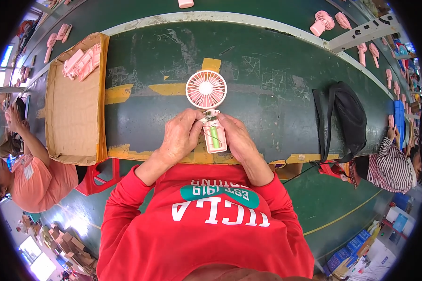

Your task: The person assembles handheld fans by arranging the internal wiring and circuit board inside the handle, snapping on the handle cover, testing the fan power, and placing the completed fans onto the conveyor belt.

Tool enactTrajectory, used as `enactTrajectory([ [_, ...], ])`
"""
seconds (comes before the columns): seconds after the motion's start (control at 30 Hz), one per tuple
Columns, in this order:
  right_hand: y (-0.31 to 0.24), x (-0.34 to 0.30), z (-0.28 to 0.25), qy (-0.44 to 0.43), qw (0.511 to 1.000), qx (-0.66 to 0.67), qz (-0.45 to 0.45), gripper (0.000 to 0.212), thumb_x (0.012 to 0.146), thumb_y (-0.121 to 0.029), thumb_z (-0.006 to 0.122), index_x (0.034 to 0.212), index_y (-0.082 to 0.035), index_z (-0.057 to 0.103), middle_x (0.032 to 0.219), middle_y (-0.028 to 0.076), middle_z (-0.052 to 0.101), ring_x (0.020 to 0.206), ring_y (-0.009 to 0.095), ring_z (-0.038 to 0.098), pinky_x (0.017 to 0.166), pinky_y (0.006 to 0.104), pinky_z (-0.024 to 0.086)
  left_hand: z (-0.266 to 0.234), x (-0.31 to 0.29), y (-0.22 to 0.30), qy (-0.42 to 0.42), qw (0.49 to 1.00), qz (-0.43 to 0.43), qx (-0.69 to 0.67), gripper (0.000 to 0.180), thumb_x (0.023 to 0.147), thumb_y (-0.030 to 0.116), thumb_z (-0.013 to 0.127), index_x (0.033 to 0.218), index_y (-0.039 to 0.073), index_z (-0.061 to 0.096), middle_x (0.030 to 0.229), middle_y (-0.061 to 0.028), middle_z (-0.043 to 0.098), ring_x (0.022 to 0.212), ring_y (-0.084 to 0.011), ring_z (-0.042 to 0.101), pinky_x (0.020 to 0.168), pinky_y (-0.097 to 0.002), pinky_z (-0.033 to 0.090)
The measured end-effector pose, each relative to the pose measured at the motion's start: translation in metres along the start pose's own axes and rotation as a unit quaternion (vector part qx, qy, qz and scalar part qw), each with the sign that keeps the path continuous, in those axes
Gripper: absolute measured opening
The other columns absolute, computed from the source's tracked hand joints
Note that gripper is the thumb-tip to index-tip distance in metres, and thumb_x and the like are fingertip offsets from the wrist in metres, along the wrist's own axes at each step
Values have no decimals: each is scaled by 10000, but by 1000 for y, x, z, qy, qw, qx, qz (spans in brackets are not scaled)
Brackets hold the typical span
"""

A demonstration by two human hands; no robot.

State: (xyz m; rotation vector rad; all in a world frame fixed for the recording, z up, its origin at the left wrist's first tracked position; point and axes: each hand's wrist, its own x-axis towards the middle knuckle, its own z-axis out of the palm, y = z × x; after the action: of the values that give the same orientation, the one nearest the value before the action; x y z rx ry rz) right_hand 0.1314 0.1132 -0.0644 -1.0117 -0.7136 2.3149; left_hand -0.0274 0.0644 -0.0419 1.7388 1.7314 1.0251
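A pink and white handheld fan (206, 88) lies over the near part of the bench, its round cage pointing away from me. The handle's casing (210, 151) is open, showing a green battery (214, 135), a thin dark wire and a small circuit board (210, 114) near the neck. My right hand (240, 136) grips the handle's right side, thumb up beside the board. On the other side my left hand (180, 134) is closed in a pinch, fingertips at the board's left edge. A small pale bit shows between them, too small to name.
To the left stands a shallow cardboard box (75, 112) with pink plastic casing parts (83, 62) at its far end. A black bag (346, 117) with straps lies on the right. Beyond a pale rail (220, 18), pink fans (322, 23) lie about. Co-workers sit on both sides.
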Motion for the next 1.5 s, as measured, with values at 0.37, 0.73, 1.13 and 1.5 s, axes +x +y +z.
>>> enactTrajectory([
  [0.37, 2, 0, 2, 16, 999, -32, -6, 333, 968, -234, 410, 1131, 34, 522, 939, 83, 628, 805, 116, 605, 704, 239, 497, 2, -1, -5, 13, 997, 61, 49, 123, 774, -11, 596, 879, 17, 538, 783, -151, 577, 709, -341, 587, 614, -388, 473],
  [0.73, 2, -1, 0, -1, 998, -60, -11, 341, 970, -237, 415, 1162, 28, 511, 1025, 85, 606, 888, 127, 586, 765, 250, 484, 3, 1, -2, 22, 988, 132, 75, 281, 715, -29, 608, 993, 16, 599, 887, -137, 617, 735, -311, 615, 617, -363, 519],
  [1.13, 2, -5, -5, -76, 985, -143, -51, 357, 914, -56, 490, 1259, 24, 442, 1098, 44, 567, 962, 88, 541, 826, 236, 460, -4, 2, -1, -33, 969, 206, 133, 349, 625, -1, 633, 974, -21, 626, 888, -131, 610, 710, -267, 601, 586, -346, 517],
  [1.5, -2, -5, -5, -84, 988, -125, -33, 346, 915, -49, 479, 1251, 25, 448, 1099, 50, 572, 952, 90, 549, 821, 239, 463, -4, 6, -2, -61, 961, 223, 150, 375, 594, 5, 637, 968, -14, 621, 894, -103, 596, 705, -244, 592, 604, -340, 513],
])
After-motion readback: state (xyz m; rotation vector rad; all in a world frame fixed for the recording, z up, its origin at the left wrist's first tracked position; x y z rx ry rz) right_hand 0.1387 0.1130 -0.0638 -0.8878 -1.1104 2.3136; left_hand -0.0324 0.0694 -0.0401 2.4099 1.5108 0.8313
